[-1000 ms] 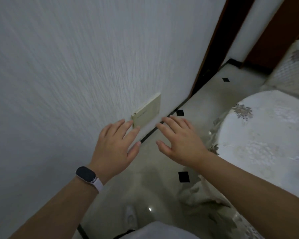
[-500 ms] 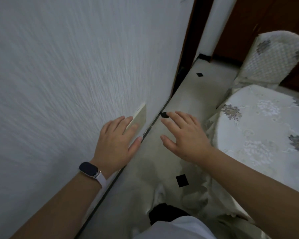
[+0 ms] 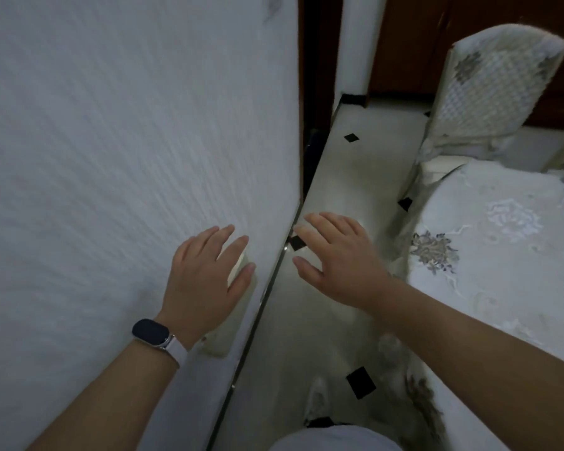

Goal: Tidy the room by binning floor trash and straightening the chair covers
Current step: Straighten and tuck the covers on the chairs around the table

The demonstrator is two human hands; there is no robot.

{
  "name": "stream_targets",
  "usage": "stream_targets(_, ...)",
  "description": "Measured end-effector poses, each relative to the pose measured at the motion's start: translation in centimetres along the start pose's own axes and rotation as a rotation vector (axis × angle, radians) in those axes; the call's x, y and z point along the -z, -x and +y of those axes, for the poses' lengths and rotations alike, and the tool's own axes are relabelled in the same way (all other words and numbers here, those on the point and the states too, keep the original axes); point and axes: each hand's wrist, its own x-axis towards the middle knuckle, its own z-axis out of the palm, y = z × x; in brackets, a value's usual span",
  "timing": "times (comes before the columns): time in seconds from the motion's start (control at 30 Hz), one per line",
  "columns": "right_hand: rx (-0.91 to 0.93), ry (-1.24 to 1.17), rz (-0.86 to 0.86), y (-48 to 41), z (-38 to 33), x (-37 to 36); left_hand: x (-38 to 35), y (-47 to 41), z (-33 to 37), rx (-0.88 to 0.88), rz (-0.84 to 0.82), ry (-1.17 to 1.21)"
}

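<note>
Tiled floor (image 3: 355,177) between wall (image 3: 111,157) and cloth-covered bench (image 3: 502,255). Left hand (image 3: 205,275) and right hand (image 3: 342,258) spread, fingers straight and empty. Chair cover (image 3: 489,86) ahead, well apart, possibly rumpled at its base. No floor trash in view; straightening not yet begun.

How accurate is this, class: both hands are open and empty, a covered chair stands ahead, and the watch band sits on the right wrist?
One detail is wrong. The head view shows the watch band on the left wrist, behind the left hand, not the right. Otherwise correct: left hand and right hand are open and empty, and the covered chair stands ahead.
</note>
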Motion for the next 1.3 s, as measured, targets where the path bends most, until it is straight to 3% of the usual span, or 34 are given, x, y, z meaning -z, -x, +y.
stream_targets(0.2,-0.121,0.069,0.041,-3.1,8.5,0.8,-3.9,-9.9,1.6,-0.095,-0.004,0.074)
stream_targets(0.63,-0.425,0.169,-0.008,-9.2,20.0,-0.4,-15.2,-28.3,2.9,-0.349,-0.018,0.291)
stream_targets(0.9,-0.616,0.316,0.039,-15.2,27.6,0.8,-21.8,-41.5,4.5,-0.415,0.023,0.425)
stream_targets(1.3,-0.771,0.307,0.083,-19.0,38.0,-1.5,-28.4,-55.0,7.1,-0.577,-0.033,0.424)
